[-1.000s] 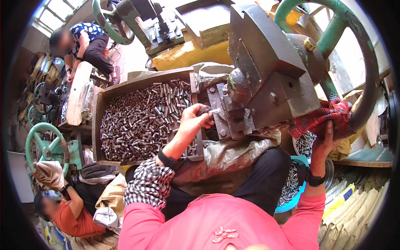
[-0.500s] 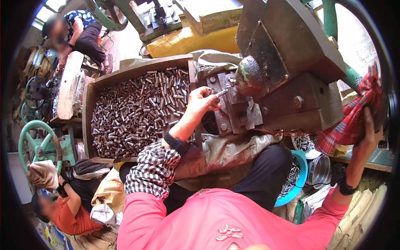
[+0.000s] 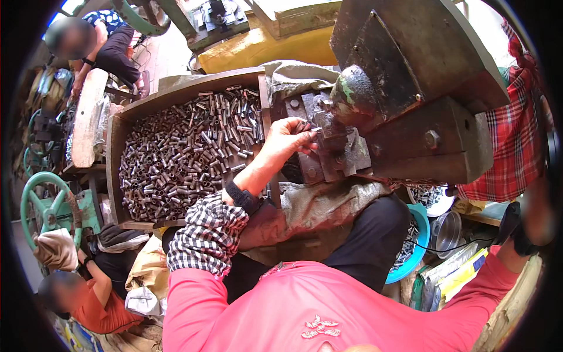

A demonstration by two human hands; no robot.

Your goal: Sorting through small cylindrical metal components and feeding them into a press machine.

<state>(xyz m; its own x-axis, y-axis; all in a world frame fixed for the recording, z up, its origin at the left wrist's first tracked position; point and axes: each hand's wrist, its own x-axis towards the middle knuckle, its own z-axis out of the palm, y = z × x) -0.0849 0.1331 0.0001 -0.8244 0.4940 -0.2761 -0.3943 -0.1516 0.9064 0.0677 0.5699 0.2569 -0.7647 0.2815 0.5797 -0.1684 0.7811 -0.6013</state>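
My left hand (image 3: 288, 139) is closed in a pinch on a small metal tube (image 3: 316, 130), held at the bolted steel die (image 3: 335, 146) of a heavy press. Above the die hangs the press's rounded ram (image 3: 353, 94), with chipped green paint. My right hand (image 3: 538, 212) is at the far right rim, just below a red plaid cloth (image 3: 509, 138); blurring hides its fingers. Left of the die, a wooden tray (image 3: 113, 158) holds a heap of short metal tubes (image 3: 185, 158), some touching my left forearm's side of the tray.
A blue basin (image 3: 423, 249) of metal pieces stands right of my knee, near a white bowl (image 3: 441, 206) and a metal pot (image 3: 447, 232). Two people work at left, one beside a green handwheel (image 3: 50, 214). Sacks (image 3: 146, 264) lie around. A yellow panel (image 3: 264, 50) stands behind.
My right hand has moved outward to the right, and the plaid cloth has swung right with it. My left hand stays at the die with the tube, its fingertips slightly farther in.
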